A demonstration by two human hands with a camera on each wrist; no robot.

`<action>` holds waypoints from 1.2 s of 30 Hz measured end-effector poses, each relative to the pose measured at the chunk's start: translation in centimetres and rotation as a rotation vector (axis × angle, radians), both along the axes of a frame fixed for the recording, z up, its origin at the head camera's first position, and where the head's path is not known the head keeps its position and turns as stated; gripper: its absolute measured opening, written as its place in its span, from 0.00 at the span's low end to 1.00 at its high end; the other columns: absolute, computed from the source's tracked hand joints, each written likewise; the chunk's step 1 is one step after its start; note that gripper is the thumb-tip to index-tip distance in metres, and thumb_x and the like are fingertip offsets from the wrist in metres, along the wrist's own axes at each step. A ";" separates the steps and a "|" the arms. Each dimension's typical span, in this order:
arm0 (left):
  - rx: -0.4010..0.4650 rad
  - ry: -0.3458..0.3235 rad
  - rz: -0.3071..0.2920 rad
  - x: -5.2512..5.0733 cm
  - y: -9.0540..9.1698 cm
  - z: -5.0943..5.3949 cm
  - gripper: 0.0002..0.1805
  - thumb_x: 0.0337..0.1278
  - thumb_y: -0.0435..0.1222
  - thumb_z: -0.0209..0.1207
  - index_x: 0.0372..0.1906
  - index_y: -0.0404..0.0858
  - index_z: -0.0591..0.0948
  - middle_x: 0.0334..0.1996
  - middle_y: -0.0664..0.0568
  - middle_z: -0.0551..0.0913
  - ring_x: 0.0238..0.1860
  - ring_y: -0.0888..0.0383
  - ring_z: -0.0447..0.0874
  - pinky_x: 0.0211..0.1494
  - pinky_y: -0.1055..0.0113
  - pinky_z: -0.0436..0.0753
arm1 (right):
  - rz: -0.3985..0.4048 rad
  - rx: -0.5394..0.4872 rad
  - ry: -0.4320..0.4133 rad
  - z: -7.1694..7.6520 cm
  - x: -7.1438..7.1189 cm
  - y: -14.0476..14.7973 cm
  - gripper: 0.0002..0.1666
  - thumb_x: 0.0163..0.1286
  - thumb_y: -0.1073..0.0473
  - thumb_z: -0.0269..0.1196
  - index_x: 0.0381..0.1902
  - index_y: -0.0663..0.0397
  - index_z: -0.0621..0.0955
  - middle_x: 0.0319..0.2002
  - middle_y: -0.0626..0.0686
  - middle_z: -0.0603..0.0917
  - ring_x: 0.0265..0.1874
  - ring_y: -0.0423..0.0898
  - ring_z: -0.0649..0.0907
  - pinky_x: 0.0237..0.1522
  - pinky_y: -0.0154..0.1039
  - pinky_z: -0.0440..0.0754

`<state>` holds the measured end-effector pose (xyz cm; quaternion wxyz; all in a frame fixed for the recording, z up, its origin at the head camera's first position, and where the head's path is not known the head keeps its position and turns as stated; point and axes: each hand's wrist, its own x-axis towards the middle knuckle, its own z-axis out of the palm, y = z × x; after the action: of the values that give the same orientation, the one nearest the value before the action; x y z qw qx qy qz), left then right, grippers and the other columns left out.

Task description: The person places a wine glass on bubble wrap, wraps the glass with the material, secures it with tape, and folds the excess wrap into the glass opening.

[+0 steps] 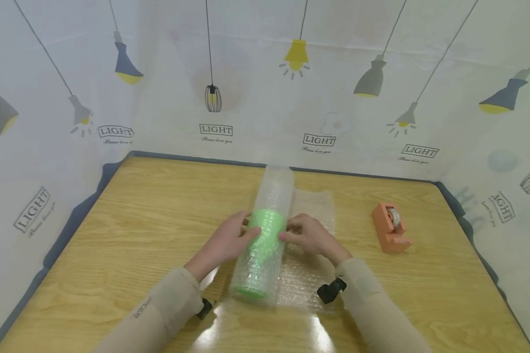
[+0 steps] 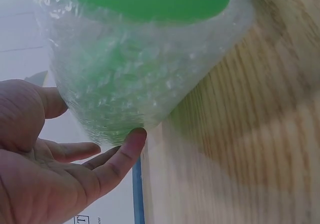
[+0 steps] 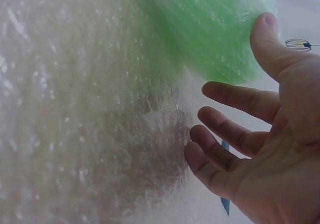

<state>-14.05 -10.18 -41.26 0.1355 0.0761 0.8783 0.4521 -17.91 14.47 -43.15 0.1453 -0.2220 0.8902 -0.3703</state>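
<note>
1. Cylinder (image 1: 267, 240): green, lying mid-counter inside clear wrap (image 1: 277, 184) that runs past its far end.
2. Done, it seems: wrap goes around it. Left, judging by how things lie: a flat stretch to its right, not wound; no tape is discernible on the bundle.
3. Left grip (image 1: 228, 239): wide, touching the bundle's left side. Right grip (image 1: 309, 234): wide, thumb against its right side.
4. Dispenser (image 1: 385, 230): orange, standing apart at right, holding tape (image 1: 395, 216).
5. Counter (image 1: 159, 215): wood-grained, glossy; lamp-printed walls (image 1: 256, 113) surround it.
</note>
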 end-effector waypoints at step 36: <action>-0.065 0.071 0.061 0.6 0.8 0.7 0.37 0.67 0.49 0.66 0.72 0.33 0.70 0.64 0.38 0.76 0.58 0.42 0.82 0.54 0.51 0.88 | -0.029 0.095 0.114 0.6 0.6 0.5 0.29 0.67 0.45 0.72 0.53 0.65 0.85 0.53 0.62 0.85 0.54 0.60 0.83 0.57 0.59 0.83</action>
<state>-13.45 -9.34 -40.56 0.0930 0.0608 0.8988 0.4241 -17.28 14.97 -42.57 0.0993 -0.2229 0.9167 -0.3164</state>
